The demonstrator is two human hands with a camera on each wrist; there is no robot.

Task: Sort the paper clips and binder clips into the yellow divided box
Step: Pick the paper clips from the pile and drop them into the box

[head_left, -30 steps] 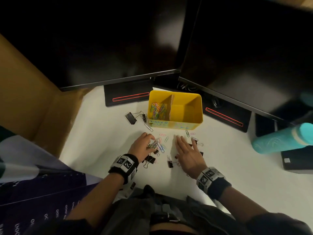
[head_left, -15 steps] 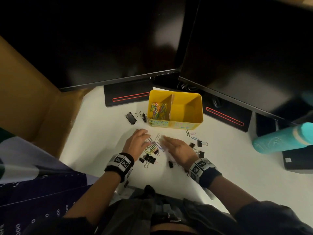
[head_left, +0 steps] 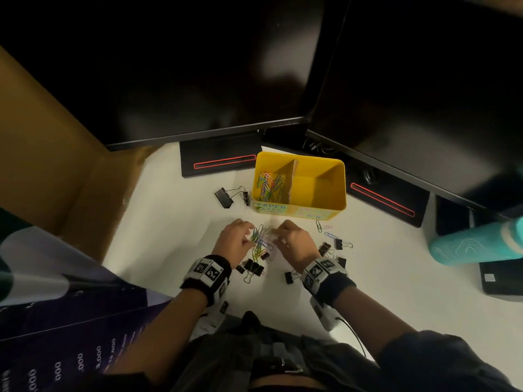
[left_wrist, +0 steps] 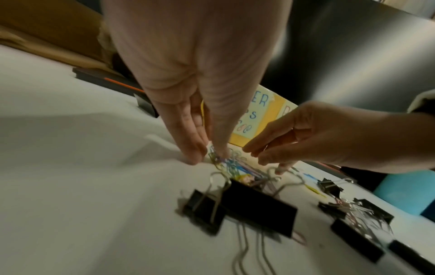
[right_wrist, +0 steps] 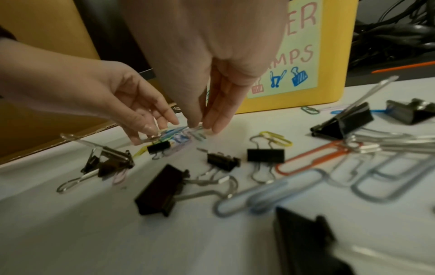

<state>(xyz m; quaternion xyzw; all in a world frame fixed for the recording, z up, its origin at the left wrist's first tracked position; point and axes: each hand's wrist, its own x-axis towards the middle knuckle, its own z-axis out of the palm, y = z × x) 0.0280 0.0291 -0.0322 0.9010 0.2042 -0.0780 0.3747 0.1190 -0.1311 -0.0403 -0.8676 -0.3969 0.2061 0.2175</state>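
The yellow divided box (head_left: 343, 190) stands at the back of the white table, with coloured paper clips (head_left: 268, 183) in its left compartment and nothing in the right one. In front of it lies a bunch of loose paper clips (head_left: 259, 239). My left hand (head_left: 250, 236) pinches this bunch from the left, thumb against fingers (left_wrist: 194, 152). From the right, my right hand (head_left: 276, 236) pinches the same bunch (right_wrist: 181, 135) between thumb and fingers (right_wrist: 217, 124). Black binder clips (head_left: 254, 267) lie just below the hands, and a large one (left_wrist: 259, 206) sits close to the left wrist.
More binder clips lie left of the box (head_left: 224, 197) and right of my right hand (head_left: 338, 243), with stray paper clips (head_left: 319, 226) nearby. Two dark monitors and their bases (head_left: 220, 161) close the back. A teal bottle (head_left: 475, 246) lies at right, a cardboard box (head_left: 56, 154) at left.
Both hands have drawn toward each other, sweeping the scattered paper clips into one bunch between the fingertips. The right hand went from flat on the table to pinching.
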